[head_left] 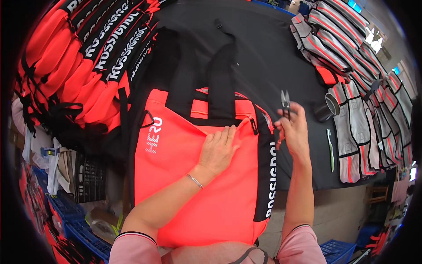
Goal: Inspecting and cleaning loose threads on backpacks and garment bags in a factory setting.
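A bright coral-red backpack (198, 202) with black side panels lies flat in front of me, its black shoulder straps (222, 88) stretched away toward the far side. My left hand (218, 149) rests on its upper front, fingers extended over the fabric edge near the top opening. Beside the bag's upper right corner, my right hand (294, 130) grips a pair of thread snips (285, 100), blades pointing up and away from me. A small orange-red piece shows under that hand; I cannot make out what it is. A black zipper pull (253, 126) hangs at the bag's top right.
Similar red and black backpacks (96, 66) are piled at the left. Grey panels with red stripes (351, 123) lie stacked at the right, near a metal cup (326, 109) and a green-white toothbrush (330, 152). Black cloth (263, 53) covers the table. A black crate (90, 180) stands lower left.
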{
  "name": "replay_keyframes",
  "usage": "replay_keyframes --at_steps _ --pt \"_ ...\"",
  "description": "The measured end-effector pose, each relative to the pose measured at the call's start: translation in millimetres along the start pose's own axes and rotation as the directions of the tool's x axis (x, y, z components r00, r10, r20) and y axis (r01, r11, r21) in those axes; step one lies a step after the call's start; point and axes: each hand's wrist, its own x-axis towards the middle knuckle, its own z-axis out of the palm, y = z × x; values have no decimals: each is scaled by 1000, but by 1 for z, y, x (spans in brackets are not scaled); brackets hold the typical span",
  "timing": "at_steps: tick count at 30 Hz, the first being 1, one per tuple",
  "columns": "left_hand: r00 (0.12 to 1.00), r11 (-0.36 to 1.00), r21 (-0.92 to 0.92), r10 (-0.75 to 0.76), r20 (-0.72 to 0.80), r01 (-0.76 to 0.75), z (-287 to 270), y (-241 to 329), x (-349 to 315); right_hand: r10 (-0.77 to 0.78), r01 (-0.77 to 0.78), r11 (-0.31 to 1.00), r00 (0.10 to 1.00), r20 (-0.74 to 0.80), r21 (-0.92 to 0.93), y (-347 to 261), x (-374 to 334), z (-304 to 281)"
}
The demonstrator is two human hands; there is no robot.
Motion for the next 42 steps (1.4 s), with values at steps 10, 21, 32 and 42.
replay_keyframes --at_steps 10,21,32,42 --pt "976 899 -406 -207 -66 163 -7 -22 25 -352 293 699 935 43 -653 55 46 82" --pt "975 909 -358 -182 126 216 11 -34 55 -294 251 832 956 -9 -495 53 43 77" --pt "969 879 -414 -242 38 236 23 -31 46 -357 333 841 934 24 -426 63 47 67" --pt "967 806 -545 -253 40 233 3 -27 43 -381 376 881 924 40 -288 19 36 53"
